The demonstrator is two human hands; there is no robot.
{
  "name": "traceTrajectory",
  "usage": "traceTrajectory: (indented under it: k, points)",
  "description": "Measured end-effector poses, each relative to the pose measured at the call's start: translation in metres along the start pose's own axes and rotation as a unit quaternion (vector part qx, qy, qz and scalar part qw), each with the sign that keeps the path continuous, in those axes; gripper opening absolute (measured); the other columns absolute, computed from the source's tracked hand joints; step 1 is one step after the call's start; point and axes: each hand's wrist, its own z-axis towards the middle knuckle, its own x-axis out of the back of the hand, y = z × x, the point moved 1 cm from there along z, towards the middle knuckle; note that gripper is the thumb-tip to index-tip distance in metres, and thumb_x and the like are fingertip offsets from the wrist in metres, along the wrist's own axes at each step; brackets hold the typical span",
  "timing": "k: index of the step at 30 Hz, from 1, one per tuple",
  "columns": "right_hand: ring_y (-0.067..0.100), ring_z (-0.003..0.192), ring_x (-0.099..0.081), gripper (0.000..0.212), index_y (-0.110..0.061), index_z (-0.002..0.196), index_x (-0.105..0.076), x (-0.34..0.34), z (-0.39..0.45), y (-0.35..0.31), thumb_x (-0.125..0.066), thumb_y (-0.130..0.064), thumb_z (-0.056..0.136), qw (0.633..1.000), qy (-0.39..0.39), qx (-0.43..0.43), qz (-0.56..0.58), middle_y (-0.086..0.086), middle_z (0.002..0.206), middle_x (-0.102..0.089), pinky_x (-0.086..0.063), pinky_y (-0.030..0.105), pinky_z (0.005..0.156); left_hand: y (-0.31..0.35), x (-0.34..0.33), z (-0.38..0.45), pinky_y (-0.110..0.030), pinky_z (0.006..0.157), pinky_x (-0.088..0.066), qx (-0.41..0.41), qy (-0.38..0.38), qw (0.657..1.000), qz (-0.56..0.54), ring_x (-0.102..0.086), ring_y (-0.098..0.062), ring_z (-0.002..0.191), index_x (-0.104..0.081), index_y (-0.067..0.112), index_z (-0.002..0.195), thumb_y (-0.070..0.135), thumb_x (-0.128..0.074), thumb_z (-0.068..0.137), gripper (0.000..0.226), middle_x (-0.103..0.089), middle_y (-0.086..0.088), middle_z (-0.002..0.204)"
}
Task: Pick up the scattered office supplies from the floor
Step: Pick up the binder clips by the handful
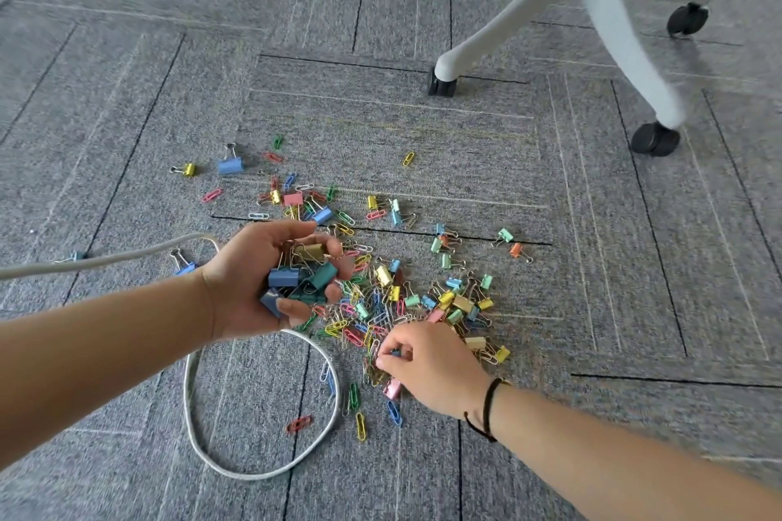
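Lots of little binder clips and paper clips (pixel 381 300) spread over the grey carpet (pixel 550 182), in pink, yellow, green, blue and orange. Left hand (pixel 258 279) cupped, fingers curled round a bunch of bigger clips (pixel 302 275), blue, green and gold. Right hand (pixel 427 368) low on the pile, fingertips pinching something small, too blurry to name. White cable (pixel 262 474) looped beside. Chair legs (pixel 592 13) behind.

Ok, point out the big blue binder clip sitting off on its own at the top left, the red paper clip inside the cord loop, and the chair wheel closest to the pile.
blue binder clip (pixel 230 165), head view, on its blue body.
red paper clip (pixel 299 423), head view, on its middle.
chair wheel (pixel 441 85), head view, on the black caster.
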Motion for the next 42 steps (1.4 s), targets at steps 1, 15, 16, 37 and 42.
traceTrajectory:
  k: [1, 15, 16, 37, 42]
  points:
    - [0.003, 0.044, -0.044, 0.017, -0.017, 0.093, -0.072, 0.001, 0.0, -0.001, -0.065, -0.032, 0.095, 1.0, -0.002, 0.001, 0.019, -0.004, 0.067, -0.065, -0.034, 0.016, 0.043, 0.0, 0.001, 0.0, -0.017, 0.031, -0.034, 0.0, -0.001, 1.0, 0.002, -0.058, -0.023, 0.063, -0.063, 0.009, 0.082, 0.034, -0.038, 0.1, 0.04, -0.064, -0.014, 0.087]
    - [0.028, 0.076, -0.064, 0.021, -0.006, 0.08, -0.056, 0.063, -0.034, 0.024, -0.059, -0.02, 0.096, 0.61, -0.049, -0.143, 0.778, 0.024, 0.102, -0.066, -0.061, 0.038, 0.06, 0.0, 0.001, 0.007, -0.017, 0.029, -0.032, -0.005, 0.017, 1.0, 0.01, -0.058, -0.023, 0.061, -0.061, 0.009, 0.081, 0.033, -0.039, 0.098, 0.036, -0.062, -0.015, 0.086]
    - [0.029, 0.076, -0.065, 0.013, -0.004, 0.088, -0.057, 0.065, -0.035, 0.027, -0.059, -0.015, 0.094, 0.606, -0.037, -0.147, 0.781, 0.024, 0.101, -0.066, -0.061, 0.039, 0.06, -0.001, 0.002, 0.007, -0.017, 0.029, -0.033, -0.005, 0.015, 1.0, 0.013, -0.058, -0.023, 0.061, -0.061, 0.008, 0.081, 0.032, -0.038, 0.099, 0.037, -0.062, -0.015, 0.087]
    - [0.004, 0.04, -0.04, 0.047, -0.026, 0.096, -0.065, 0.032, -0.028, 0.039, -0.059, -0.07, 0.084, 0.975, 0.163, -0.12, -0.088, -0.005, 0.055, -0.058, -0.028, 0.018, 0.036, -0.007, -0.004, 0.011, -0.019, 0.028, -0.036, 0.01, 0.043, 0.999, 0.023, -0.057, -0.023, 0.059, -0.061, 0.008, 0.079, 0.031, -0.041, 0.095, 0.034, -0.061, -0.016, 0.085]
    - [0.006, 0.045, -0.042, 0.041, -0.023, 0.078, -0.058, 0.03, -0.025, 0.04, -0.058, -0.063, 0.089, 0.969, 0.162, -0.106, -0.155, -0.008, 0.054, -0.05, -0.029, 0.019, 0.042, -0.007, -0.002, 0.007, -0.018, 0.028, -0.035, 0.01, 0.044, 0.999, 0.021, -0.057, -0.022, 0.057, -0.062, 0.007, 0.077, 0.031, -0.042, 0.094, 0.036, -0.061, -0.016, 0.084]
